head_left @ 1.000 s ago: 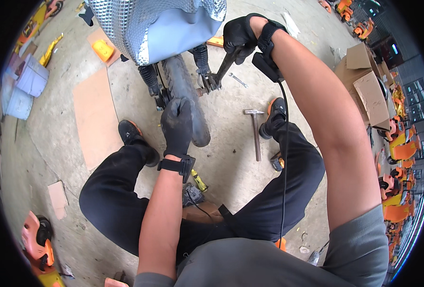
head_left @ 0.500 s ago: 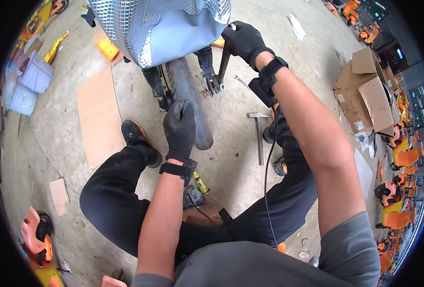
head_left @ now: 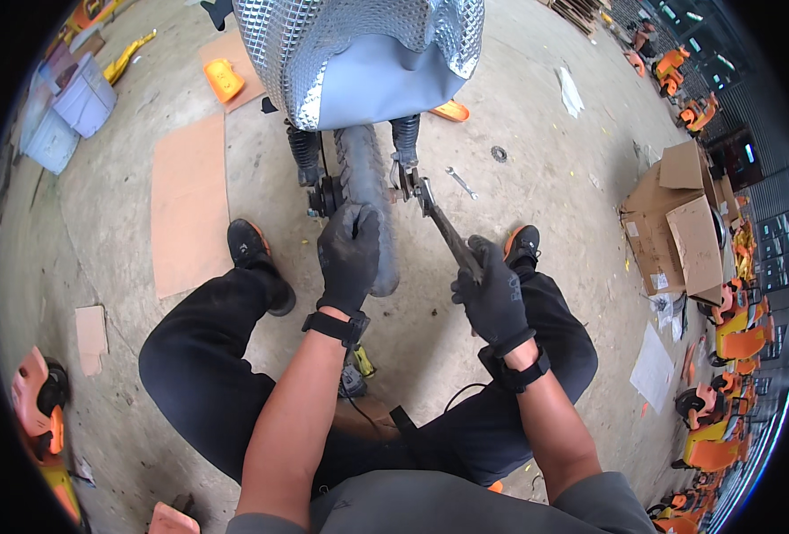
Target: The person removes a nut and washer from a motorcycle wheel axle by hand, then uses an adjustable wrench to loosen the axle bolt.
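Observation:
The black tyre (head_left: pixel 357 165) of a small vehicle's wheel stands between two black ribbed fork legs (head_left: pixel 404 138), under a silver quilted cover (head_left: pixel 359 53). Against the tyre's near part, my left hand (head_left: pixel 350 254) in a black glove is closed, fingers curled on the rubber. My right hand (head_left: pixel 494 289), also gloved, grips the far end of a long dark-handled wrench (head_left: pixel 452 236). The wrench slants up and left, its silver head at the axle end on the wheel's right side. A smaller spanner (head_left: pixel 462 183) lies on the concrete to the right.
Between my legs lie a grey tool (head_left: pixel 352 381) and a yellow-green item (head_left: pixel 364 360). A cardboard sheet (head_left: pixel 190 209) is at left, plastic tubs (head_left: pixel 79 93) beyond it. At right stand an open cardboard box (head_left: pixel 670 222) and several orange-yellow scooters (head_left: pixel 719 445). A dark ring (head_left: pixel 499 154) lies on the floor.
My right hand has swung the wrench handle down toward me, from upright beside the cover to a low slant. My left hand stays on the tyre. The hammer seen earlier no longer shows.

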Action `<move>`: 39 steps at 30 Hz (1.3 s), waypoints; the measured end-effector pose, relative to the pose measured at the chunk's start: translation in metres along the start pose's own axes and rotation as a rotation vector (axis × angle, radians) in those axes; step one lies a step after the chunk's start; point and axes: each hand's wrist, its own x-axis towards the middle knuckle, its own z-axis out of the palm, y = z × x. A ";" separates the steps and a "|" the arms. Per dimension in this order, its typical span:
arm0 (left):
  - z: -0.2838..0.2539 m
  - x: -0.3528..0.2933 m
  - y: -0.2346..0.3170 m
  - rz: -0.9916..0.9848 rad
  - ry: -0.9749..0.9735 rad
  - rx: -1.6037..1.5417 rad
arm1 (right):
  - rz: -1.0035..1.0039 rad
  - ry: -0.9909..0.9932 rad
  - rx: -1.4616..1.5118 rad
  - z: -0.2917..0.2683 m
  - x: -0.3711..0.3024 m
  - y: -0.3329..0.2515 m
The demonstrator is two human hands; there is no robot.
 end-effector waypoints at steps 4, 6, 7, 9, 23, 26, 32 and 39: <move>0.004 -0.001 0.005 0.100 0.034 0.063 | 0.275 -0.153 0.117 0.026 -0.025 0.052; 0.001 0.002 0.000 0.136 0.035 0.102 | 0.224 -0.143 0.062 0.050 -0.021 0.078; 0.001 0.002 -0.002 0.151 0.035 0.119 | 0.201 -0.137 0.032 0.058 -0.018 0.090; 0.001 0.000 0.000 0.067 0.025 0.056 | 0.180 -0.129 -0.165 0.066 -0.005 0.107; 0.001 -0.001 0.000 0.031 0.017 0.043 | 0.307 -0.173 0.017 -0.053 0.026 0.044; 0.005 0.000 0.003 0.052 0.007 0.056 | 0.159 -0.193 -0.025 -0.097 0.026 0.012; 0.003 0.003 -0.005 0.195 0.035 0.128 | 0.151 -0.259 -0.071 -0.107 0.052 -0.015; 0.003 0.000 0.002 0.131 0.018 0.070 | 0.185 -0.386 -0.231 -0.106 0.085 -0.017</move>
